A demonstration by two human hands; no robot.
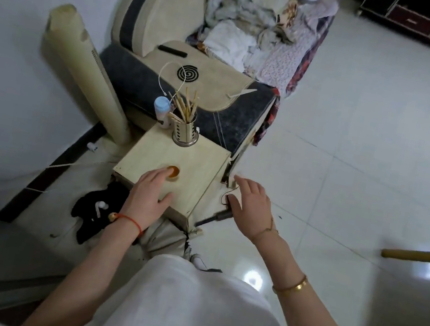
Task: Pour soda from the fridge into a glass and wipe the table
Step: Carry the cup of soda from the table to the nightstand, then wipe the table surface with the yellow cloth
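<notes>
Hands (148,194) over small wooden table (201,166), glossy white tiled floor (366,160)

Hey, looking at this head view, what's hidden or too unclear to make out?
- Glass of amber drink: near side hidden behind the left hand; fill level unclear.
- Dark object under the right hand: mostly covered, its kind unreadable.
- Fridge, soda bottle, cloth: not in view.
- Top right corner: blurred.

Small table (201,166) with glass (172,172), chopstick holder (185,131)
</notes>
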